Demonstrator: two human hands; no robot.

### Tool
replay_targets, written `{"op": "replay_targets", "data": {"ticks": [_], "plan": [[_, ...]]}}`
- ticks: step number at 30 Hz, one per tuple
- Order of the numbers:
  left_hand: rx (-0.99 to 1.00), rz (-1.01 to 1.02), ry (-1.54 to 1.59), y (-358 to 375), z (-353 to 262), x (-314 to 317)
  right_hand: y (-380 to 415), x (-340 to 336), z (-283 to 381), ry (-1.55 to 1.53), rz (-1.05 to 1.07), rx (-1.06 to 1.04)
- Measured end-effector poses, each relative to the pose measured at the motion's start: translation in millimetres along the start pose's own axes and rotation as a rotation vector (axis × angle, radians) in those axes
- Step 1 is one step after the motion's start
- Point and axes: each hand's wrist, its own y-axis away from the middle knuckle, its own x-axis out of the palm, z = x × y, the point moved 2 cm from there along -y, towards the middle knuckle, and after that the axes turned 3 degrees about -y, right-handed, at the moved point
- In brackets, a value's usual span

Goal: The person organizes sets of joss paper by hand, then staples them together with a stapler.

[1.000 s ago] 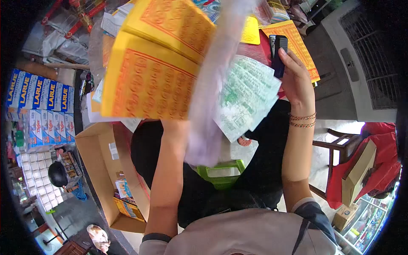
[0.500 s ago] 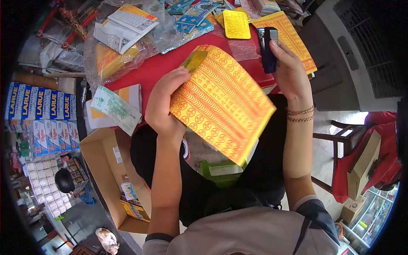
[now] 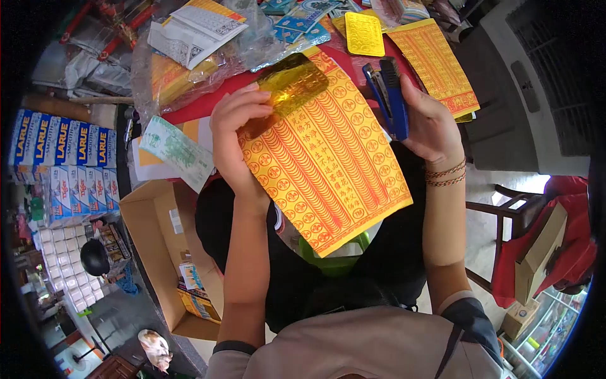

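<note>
My left hand (image 3: 235, 136) is closed on the left edge of a yellow joss paper sheet (image 3: 331, 167) printed in red with circles, wavy lines and characters. A shiny gold foil card (image 3: 297, 82) lies over the sheet's upper left corner, under my left fingertips. In my right hand (image 3: 437, 129) is a blue stapler (image 3: 391, 101), its jaws apart and pointing up beside the sheet's right edge. Thumb and palm wrap its lower end. The stapler does not appear to touch the paper.
On the red-covered table (image 3: 196, 110) lie a gold embossed card (image 3: 364, 35), more joss paper (image 3: 435, 66), plastic-wrapped packets (image 3: 170, 76) and blue notes (image 3: 306, 19). A green note (image 3: 177, 148) overhangs its left edge. An open cardboard box (image 3: 148, 208) stands at left, a green stool (image 3: 338, 259) below.
The joss paper has turned to face me more, showing more of the gold foil card. The stapler has tilted, its top leaning left, with its jaws now visible. The view has shifted slightly.
</note>
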Motion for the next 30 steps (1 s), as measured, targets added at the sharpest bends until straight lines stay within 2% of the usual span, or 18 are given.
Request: {"op": "replay_targets", "data": {"ticks": [4,6,10,13,15,16,19,24,26,27,28,29,30], "plan": [[0.034,-0.052,-0.070,-5,-4,-5,2,-15,0,0.039,0.102,0.019],[0.169,0.013,-0.238,-6,-6,-10,2,-14,-1,-0.008,0.291,0.040],[0.149,0.030,-0.264,-6,-5,-11,5,-6,-1,-0.062,0.287,0.042],[0.146,-0.042,-0.303,-5,-4,-13,4,-1,-2,-0.073,0.332,0.021],[0.111,-0.220,-0.369,-5,-9,-16,4,-2,-5,-0.002,0.275,0.039],[0.063,-0.187,-0.485,-3,-11,-21,3,-4,-8,0.022,0.260,0.039],[0.009,-0.250,-0.391,-7,-12,-21,2,3,-10,0.036,0.196,0.052],[0.034,-0.209,-0.503,-10,-5,-22,0,2,-8,-0.087,0.293,0.094],[-0.194,-0.146,0.055,-2,11,-15,-3,2,-8,-0.115,0.348,0.085],[-0.303,-0.111,0.335,0,16,-11,-4,1,-8,-0.234,0.470,0.051],[-0.492,0.069,0.364,2,14,-16,-4,2,-7,-0.354,0.592,0.017],[-0.491,0.069,0.363,5,15,-16,-3,2,-5,-0.353,0.593,0.016],[-0.594,0.152,0.548,9,16,-12,-1,2,-2,-0.406,0.576,0.002]]}}
